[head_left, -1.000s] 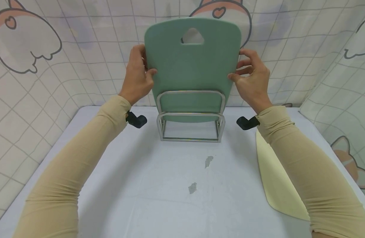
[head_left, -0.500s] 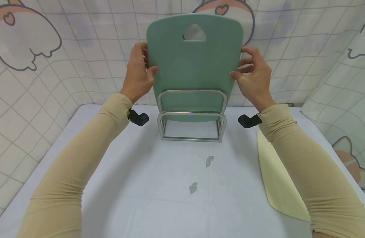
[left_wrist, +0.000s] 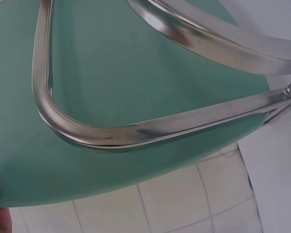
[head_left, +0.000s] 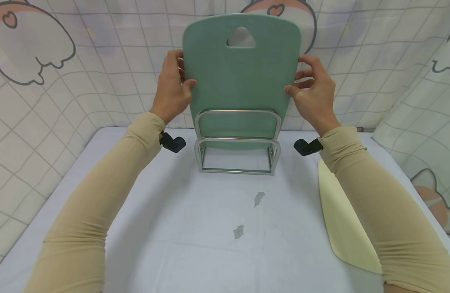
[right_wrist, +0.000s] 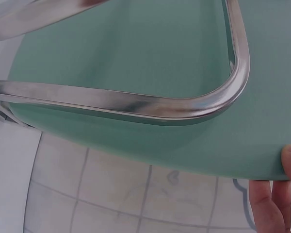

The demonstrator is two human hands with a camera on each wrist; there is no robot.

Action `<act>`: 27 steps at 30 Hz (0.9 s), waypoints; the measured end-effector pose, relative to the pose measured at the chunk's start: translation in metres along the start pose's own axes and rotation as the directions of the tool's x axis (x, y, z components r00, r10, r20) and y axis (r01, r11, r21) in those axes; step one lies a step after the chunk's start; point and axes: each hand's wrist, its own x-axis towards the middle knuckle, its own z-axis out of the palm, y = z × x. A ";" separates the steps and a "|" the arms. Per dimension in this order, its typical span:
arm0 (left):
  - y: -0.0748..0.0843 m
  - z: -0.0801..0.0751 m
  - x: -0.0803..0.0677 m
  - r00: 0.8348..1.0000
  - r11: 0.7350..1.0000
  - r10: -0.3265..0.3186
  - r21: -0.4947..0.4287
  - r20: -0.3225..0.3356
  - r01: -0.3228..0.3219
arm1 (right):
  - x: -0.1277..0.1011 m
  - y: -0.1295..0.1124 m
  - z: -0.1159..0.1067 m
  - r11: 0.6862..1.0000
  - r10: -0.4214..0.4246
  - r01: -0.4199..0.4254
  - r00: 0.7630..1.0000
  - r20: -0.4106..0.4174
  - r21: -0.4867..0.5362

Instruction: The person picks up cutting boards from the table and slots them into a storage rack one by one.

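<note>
the bench [head_left: 173, 244], draped in a pale cloth, is filling the lower half of the head view, with two small grey marks near its middle. the green cutting board [head_left: 241, 77] is standing upright toward 12 o'clock on the bench, its lower edge sitting between the loops of the metal rack [head_left: 237, 142], its handle hole at the top. the yellow cutting board [head_left: 342, 228] is lying flat at 4 o'clock, partly under the right sleeve. the left hand [head_left: 171, 89] is gripping the green board's 9 o'clock edge, thumb on the front face and fingers curled behind. the right hand [head_left: 314, 95] is gripping the 3 o'clock edge the same way. in both wrist views the rack's chrome loops are crossing the green board's face.
</note>
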 end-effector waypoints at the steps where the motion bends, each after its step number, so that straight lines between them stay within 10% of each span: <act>1: 0.000 0.000 0.000 1.000 1.000 -0.003 -0.002 -0.001 0.003 | 0.000 0.000 0.000 1.000 -0.003 0.003 1.000 0.002 0.001; 27: -0.002 0.003 0.004 0.997 0.998 -0.066 0.016 0.026 0.066 | 0.008 0.004 0.003 0.999 0.037 -0.037 0.999 0.009 -0.011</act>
